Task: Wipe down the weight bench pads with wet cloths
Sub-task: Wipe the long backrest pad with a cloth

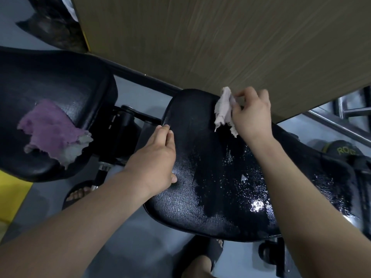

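A black seat pad [200,197] fills the middle of the view, wet and shiny over its right half. My right hand [252,115] pinches a crumpled pale cloth [223,109] at the pad's far edge. My left hand [156,157] rests with straight fingers on the pad's left edge. To the left lies a second black pad [60,81], the long back pad, with a purple and white cloth [54,133] lying loose on it.
A wood-grain panel [220,47] stands right behind the seat pad. The bench's black hinge and frame [124,125] join the two pads. My sandalled feet [80,193] stand on the grey floor. Metal bars [345,115] and a black weight [341,150] sit at the right.
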The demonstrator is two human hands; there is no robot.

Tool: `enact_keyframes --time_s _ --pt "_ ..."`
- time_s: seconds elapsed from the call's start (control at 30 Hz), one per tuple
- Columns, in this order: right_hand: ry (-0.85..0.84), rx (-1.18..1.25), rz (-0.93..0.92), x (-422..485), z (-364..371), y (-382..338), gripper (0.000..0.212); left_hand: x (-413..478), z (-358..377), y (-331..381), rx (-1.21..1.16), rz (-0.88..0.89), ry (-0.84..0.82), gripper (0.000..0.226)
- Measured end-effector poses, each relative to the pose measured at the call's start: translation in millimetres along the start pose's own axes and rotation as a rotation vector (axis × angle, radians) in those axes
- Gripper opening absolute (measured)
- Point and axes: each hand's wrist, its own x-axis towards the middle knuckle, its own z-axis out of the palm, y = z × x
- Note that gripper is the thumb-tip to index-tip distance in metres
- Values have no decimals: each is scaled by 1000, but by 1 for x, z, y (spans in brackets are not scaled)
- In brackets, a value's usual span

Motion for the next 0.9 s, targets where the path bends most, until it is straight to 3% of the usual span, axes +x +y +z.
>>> enact_keyframes --time_s 0.07,0.2,0.33,0.47,0.6,0.67,0.77,0.9 --pt "-69 53 -88 -4 3 -2 26 1 0 -1 3 2 6 114" --pt "-206 25 -57 0 16 -4 45 2 0 -4 1 12 2 115" --pt "-191 -17 -105 11 30 -9 31 0 -5 -11 18 32 -29 120" --pt "-165 -86 -327 -19 31 -26 24 -4 -9 -17 19 54 -92 127" --pt "-280 -61 -542 -86 32 -41 28 -2 -8 -18 31 59 -81 131" --pt "-289 -64 -550 -81 32 -39 25 -1 -8 -17 37 55 -63 131" --pt "-166 -125 -452 -34 33 -30 27 -1 -7 -15 39 51 -51 132" --pt "-144 -115 -404 -29 36 -36 43 -3 -7 -13 41 44 -38 133"
